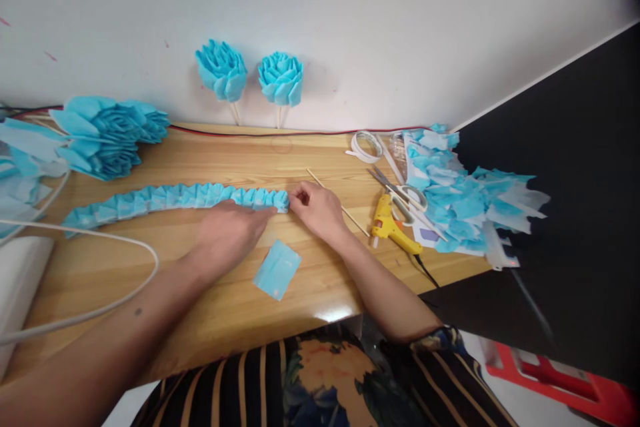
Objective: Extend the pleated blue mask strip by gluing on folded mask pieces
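On the tabletop (320,293), the pleated blue strip (173,197) runs leftward from the right hand (320,210), curled at the strip's end; the left hand (230,230) overlaps its near edge. Whether either hand grips it, I cannot tell.

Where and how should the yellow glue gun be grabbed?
Yellow glue gun: probably best around the handle, coming from the near side. The handle angles toward the wearer's right, clear of the nozzle, while the scissors crowd the far side.
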A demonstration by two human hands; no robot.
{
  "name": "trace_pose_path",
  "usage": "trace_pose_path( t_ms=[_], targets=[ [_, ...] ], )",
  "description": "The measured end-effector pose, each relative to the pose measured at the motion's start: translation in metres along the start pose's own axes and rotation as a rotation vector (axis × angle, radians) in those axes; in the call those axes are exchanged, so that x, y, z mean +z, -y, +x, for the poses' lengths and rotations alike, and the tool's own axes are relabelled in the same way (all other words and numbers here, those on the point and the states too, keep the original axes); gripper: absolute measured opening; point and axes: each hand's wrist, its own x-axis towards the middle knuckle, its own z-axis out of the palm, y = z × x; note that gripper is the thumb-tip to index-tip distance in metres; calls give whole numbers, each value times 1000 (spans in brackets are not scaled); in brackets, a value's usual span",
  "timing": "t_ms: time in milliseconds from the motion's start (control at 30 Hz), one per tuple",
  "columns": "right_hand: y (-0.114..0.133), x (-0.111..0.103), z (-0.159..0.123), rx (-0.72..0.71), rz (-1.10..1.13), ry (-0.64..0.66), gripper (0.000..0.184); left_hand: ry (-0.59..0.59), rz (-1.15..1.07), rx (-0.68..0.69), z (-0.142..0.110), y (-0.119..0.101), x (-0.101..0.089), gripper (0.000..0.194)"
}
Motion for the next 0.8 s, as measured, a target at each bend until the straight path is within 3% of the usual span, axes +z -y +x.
trace_pose_path(
  t_ms=[100,333,500,633,800],
  targets=[
    [1,-1,0,2,-15,-2,11,50,149,-33,2,-1,1,35],
    [-8,-11,1,-61,99,48,20,87,239,-46,6,-5,-1,34],
    [-16,-15,0,-80,257,-84,18,93,230,-26,6,-5,-3,36],
    [-11,-15,-3,-294,312,-58,25,99,230,-28,5,-4,-2,36],
    [2,-10,-2,-532,139,-9,29,108,264,-3,6,-5,-3,36]
  ],
)
